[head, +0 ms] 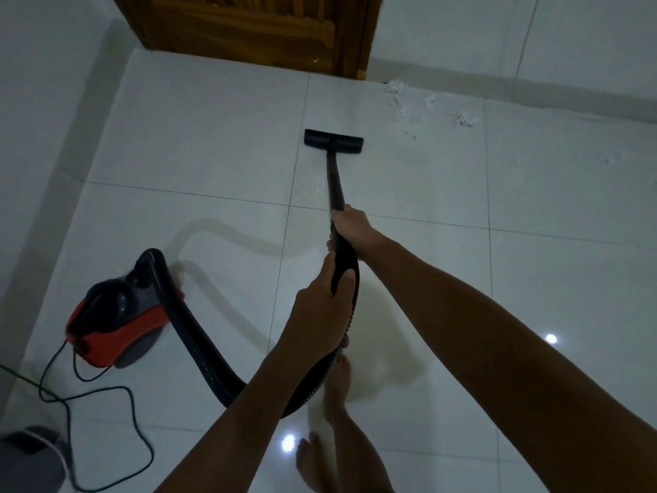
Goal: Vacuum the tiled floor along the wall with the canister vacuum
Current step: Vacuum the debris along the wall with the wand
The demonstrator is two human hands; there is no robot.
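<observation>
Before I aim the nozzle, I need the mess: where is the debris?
In the head view, upper right: the debris lies on the floor along the wall, right of the door, beyond the nozzle.

Dim, bluish; glare spots on tiles

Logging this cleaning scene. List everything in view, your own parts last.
nozzle: one, black, on floor, short of the wall
wand: one, black, nozzle to hands
hose: one, black, looping from vacuum to wand
vacuum: one, red and black, left
cord: one, black, trailing lower left
debris: scattered, white, by far wall
door: one, brown, top
left hand: grips handle
right hand: grips wand
feet: two, bare
</observation>
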